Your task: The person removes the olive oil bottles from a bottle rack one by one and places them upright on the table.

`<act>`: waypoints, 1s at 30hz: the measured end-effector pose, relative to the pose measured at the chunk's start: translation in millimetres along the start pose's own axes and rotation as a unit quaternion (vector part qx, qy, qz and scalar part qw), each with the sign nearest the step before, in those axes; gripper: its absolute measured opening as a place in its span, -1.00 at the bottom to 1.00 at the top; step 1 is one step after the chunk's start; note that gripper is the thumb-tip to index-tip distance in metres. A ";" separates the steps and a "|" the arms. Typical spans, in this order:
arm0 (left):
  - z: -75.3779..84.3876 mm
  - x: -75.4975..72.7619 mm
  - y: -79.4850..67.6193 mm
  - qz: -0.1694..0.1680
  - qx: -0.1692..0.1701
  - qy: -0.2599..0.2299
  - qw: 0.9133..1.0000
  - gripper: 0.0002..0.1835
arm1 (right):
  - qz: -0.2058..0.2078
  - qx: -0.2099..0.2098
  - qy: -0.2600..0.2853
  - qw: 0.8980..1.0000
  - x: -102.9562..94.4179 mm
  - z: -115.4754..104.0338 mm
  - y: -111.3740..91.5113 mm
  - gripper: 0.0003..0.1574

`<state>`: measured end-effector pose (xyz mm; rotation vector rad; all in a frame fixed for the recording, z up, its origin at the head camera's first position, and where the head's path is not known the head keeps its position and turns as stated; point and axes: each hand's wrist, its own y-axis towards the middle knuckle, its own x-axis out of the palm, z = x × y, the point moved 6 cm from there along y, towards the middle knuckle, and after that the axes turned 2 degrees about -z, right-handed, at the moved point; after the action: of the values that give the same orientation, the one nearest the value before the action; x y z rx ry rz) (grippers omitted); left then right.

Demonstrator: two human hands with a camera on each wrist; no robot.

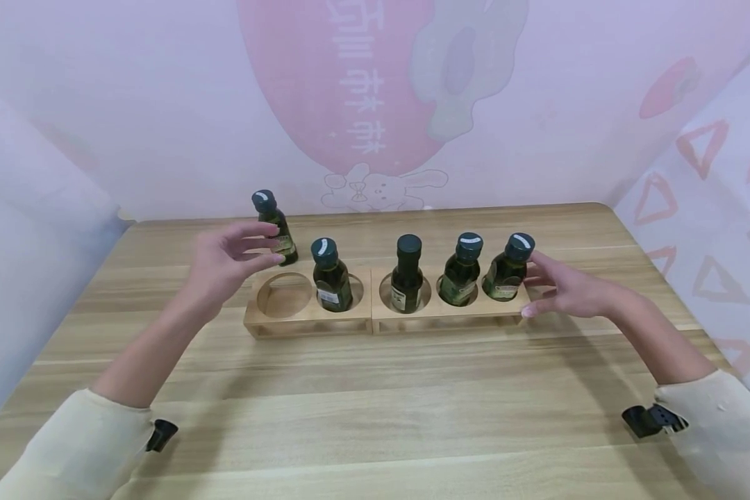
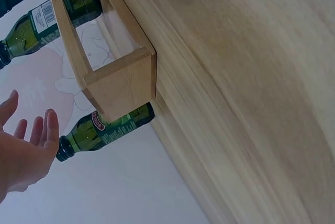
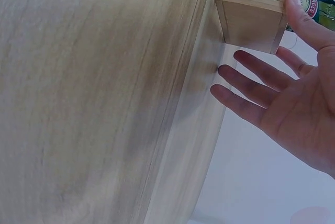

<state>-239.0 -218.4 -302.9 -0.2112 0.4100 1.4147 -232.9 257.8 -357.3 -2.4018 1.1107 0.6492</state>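
Note:
A wooden rack (image 1: 312, 328) in two joined sections stands on the table, with small dark green glass bottles in its round holes. One bottle (image 1: 330, 278) is in the left section, beside a leftmost hole that shows bare wood. The right section carries a slim-necked bottle (image 1: 407, 278) and two more at its right. Behind the rack's left end stands another bottle (image 1: 284, 243). My left hand (image 1: 221, 260) is beside it, fingers relaxed and apart from the glass in the left wrist view. At the rack's right end, my right hand (image 1: 569, 288) spreads its fingers, thumb at the edge.
The wood-grain table (image 1: 387, 410) reaches back to a pale wall (image 1: 162, 125) with printed pink drawings. Another patterned wall (image 1: 719, 229) borders the right side. Black wrist devices (image 1: 653, 421) stick out from both cream sleeves.

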 end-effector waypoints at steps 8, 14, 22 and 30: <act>-1.7 23.2 1.1 -0.099 0.003 0.016 0.995 -0.31 | -0.001 0.004 0.000 1.000 0.1 -0.3 0.0 0.13; -4.0 36.0 3.9 -0.119 0.016 -0.012 0.993 -0.30 | -0.001 0.004 -0.003 1.000 0.2 -0.8 0.0 0.14; -1.2 49.1 8.0 -0.118 0.012 -0.006 0.993 -0.33 | -0.001 0.001 -0.001 1.000 0.5 -1.5 -0.9 0.12; 0.7 61.7 11.4 -0.141 0.029 -0.013 0.990 -0.47 | -0.002 0.000 -0.003 1.000 0.3 0.5 -0.9 0.13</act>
<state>-243.9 -160.2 -325.7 -0.1946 0.3836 1.1260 -232.1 258.4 -357.7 -2.4000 1.1034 0.6540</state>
